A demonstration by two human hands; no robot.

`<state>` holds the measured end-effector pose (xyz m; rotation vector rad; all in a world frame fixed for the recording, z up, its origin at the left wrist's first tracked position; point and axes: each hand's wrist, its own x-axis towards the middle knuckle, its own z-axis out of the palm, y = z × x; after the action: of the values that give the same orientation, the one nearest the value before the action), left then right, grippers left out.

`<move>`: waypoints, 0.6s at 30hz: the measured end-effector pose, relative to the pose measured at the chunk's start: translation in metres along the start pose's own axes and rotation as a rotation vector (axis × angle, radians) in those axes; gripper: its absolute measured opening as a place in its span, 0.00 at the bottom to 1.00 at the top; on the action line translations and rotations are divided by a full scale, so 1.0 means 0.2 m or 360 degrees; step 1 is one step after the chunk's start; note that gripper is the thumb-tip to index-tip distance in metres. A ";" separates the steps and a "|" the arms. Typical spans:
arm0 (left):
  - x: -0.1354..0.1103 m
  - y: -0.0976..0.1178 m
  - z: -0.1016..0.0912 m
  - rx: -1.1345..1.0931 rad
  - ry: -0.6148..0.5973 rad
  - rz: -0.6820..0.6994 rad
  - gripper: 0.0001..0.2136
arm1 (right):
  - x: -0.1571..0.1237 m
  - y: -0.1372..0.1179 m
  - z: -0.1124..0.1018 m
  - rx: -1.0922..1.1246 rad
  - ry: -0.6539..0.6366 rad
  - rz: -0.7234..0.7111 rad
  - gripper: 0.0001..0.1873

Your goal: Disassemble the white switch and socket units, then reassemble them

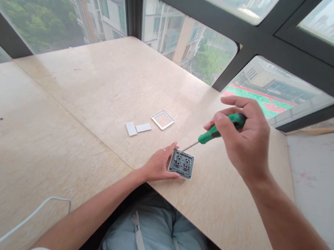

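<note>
A square wall switch (180,171) with its dark grey inner face up rests on the stone-look counter near the front edge. My left hand (160,162) grips it from the left, thumb along the near side and fingers at the far left corner. In my right hand (246,134) is a green and black screwdriver (208,136), held by its handle and slanting down to the left. Its metal shaft reaches the far left part of the switch; whether the tip touches a screw I cannot tell.
Beyond the switch lie a white square frame (170,126) and two white rocker covers, one upright-angled (131,129) and one sideways (143,127). A white cable (39,208) runs along the lower left. Dark-framed windows (239,64) border the counter (63,141); a flowered wall surface (332,180) stands right.
</note>
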<state>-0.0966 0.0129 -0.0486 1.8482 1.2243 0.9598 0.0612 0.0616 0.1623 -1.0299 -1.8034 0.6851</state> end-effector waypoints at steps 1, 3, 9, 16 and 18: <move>0.00 0.00 0.00 -0.0010 -0.0001 -0.0004 0.54 | 0.01 -0.01 0.00 0.0023 -0.0016 0.0016 0.10; 0.00 0.01 0.00 -0.0019 -0.0007 -0.0002 0.54 | 0.00 0.00 0.01 -0.0041 -0.0188 0.0066 0.06; 0.01 0.00 0.01 -0.0008 -0.0001 -0.0015 0.53 | -0.13 0.15 0.17 -0.0882 -0.1097 0.0116 0.08; 0.00 -0.01 0.01 -0.0022 -0.0033 -0.0006 0.57 | -0.21 0.28 0.26 -0.1435 -0.1375 0.0249 0.15; 0.00 -0.02 0.01 -0.0023 -0.0033 -0.0002 0.57 | -0.21 0.29 0.27 -0.1430 -0.1405 0.0241 0.15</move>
<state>-0.0961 0.0132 -0.0530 1.8414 1.2031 0.9443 0.0435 0.0518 0.0754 -1.5989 -2.9680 0.4165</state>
